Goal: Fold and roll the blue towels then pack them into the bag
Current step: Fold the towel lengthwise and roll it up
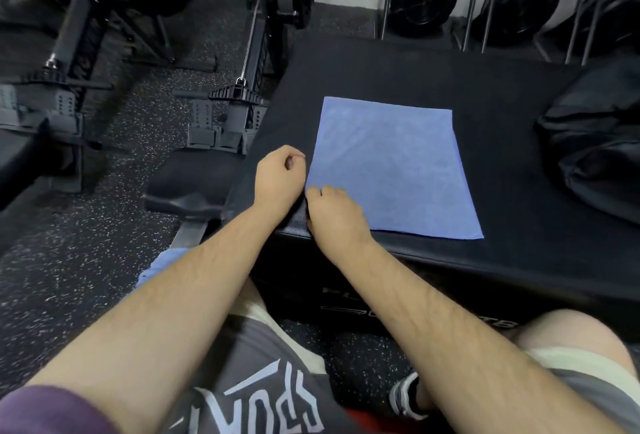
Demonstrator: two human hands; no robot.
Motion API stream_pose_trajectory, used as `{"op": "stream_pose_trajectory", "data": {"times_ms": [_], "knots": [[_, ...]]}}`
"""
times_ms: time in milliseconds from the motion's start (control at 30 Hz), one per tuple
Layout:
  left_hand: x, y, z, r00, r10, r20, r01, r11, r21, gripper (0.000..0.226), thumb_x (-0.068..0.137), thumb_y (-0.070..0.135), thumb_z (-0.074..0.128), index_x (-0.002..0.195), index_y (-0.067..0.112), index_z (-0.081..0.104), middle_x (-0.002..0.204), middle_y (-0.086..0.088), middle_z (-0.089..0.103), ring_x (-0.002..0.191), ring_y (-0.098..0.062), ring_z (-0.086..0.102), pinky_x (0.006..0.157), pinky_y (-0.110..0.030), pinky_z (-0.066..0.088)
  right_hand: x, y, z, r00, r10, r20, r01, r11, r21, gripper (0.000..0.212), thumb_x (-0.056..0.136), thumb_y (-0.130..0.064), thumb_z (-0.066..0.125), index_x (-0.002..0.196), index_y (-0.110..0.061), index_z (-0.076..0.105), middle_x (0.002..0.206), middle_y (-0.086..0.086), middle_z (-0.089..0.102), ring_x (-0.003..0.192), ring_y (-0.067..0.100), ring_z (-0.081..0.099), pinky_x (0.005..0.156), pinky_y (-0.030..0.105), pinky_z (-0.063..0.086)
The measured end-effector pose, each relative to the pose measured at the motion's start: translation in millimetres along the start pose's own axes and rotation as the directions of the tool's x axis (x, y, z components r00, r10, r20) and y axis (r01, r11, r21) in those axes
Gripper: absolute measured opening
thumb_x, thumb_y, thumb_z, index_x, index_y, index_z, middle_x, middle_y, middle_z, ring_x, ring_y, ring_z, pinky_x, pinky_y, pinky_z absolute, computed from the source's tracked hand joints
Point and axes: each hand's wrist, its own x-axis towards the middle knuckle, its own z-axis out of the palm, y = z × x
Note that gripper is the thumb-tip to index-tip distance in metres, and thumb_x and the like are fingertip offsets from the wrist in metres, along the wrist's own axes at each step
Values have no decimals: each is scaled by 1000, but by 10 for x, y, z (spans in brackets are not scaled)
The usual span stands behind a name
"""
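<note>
Both hands, left hand [280, 170] and right hand [332, 215], pinch the blue towel's [391, 170] left edge.

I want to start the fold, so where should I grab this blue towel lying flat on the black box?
Probably pinch the blue towel along its left edge, where both hands are; it lies flat, so lift that edge and carry it right.

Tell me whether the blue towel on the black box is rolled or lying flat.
Flat. The blue towel lies spread on the black box, no roll started.
</note>
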Motion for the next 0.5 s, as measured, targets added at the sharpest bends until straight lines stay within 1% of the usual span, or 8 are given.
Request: {"op": "stream_pose_trajectory", "data": {"times_ms": [67, 100, 200, 233, 300, 333, 400, 500], "knots": [[-24, -10, -33, 999, -46, -8, 46, 999, 12, 21, 89, 11, 50, 86, 16, 71, 76, 5, 67, 78, -15, 61, 62, -10, 40, -46, 42, -31, 1000, 5, 0, -5, 1000, 29, 37, 91, 2, 53, 125, -10, 46, 114, 11, 54, 100, 32, 56, 64, 38, 34], [-26, -1, -46, 998, -65, 4, 65, 998, 26, 22, 89, 12, 49, 86, 16, 70, 77, 5, 67, 78, -15, 61, 61, -10, 40, -53, 50, -37, 1000, 1, -3, -1, 998, 57, 39, 90, 3, 52, 126, -11, 46, 112, 11, 53, 96, 32, 55, 64, 38, 33], [11, 116, -85, 989, -129, 76, 125, 990, 61, 20, 91, 17, 47, 92, 19, 68, 78, 3, 69, 73, -14, 64, 64, -19, 46, -73, 79, -70, 999, 40, 4, -40, 986, 161, 36, 93, -2, 50, 128, -12, 48, 107, 13, 51, 83, 32, 48, 61, 38, 32], [39, 158, -83, 981, -166, 104, 162, 986, 47, 19, 91, 20, 47, 94, 20, 66, 76, 2, 70, 66, -14, 65, 63, -24, 49, -75, 105, -69, 998, 59, -11, -56, 977, 204, 36, 95, -5, 49, 130, -12, 49, 104, 14, 51, 81, 32, 47, 61, 38, 31], [88, 238, -59, 952, -262, 159, 269, 963, -21, 19, 90, 23, 46, 96, 18, 63, 71, -2, 73, 51, -17, 66, 58, -29, 52, -93, 163, -70, 996, 85, -28, -75, 962, 264, 37, 97, -11, 48, 134, -13, 50, 100, 15, 49, 77, 34, 48, 59, 38, 29], [112, 267, -38, 935, -303, 185, 318, 946, -55, 19, 90, 24, 46, 98, 17, 62, 71, -5, 75, 49, -18, 65, 56, -30, 52, -108, 190, -71, 995, 97, -29, -85, 955, 283, 35, 98, -12, 47, 132, -12, 52, 98, 14, 48, 77, 36, 50, 59, 38, 30], [155, 316, 10, 908, -335, 250, 366, 926, -90, 17, 92, 25, 50, 103, 19, 61, 79, -10, 76, 51, -17, 66, 53, -28, 52, -125, 235, -81, 991, 133, -34, -114, 935, 335, 26, 98, -13, 48, 122, -9, 57, 100, 13, 47, 80, 40, 55, 60, 38, 33], [189, 363, 78, 892, -298, 341, 358, 925, -127, 17, 92, 30, 60, 109, 28, 61, 87, -6, 75, 59, -14, 68, 55, -26, 52, -114, 273, -116, 981, 194, -4, -173, 883, 437, 23, 95, -12, 48, 114, -8, 61, 110, 13, 53, 90, 39, 57, 69, 39, 40]]}}
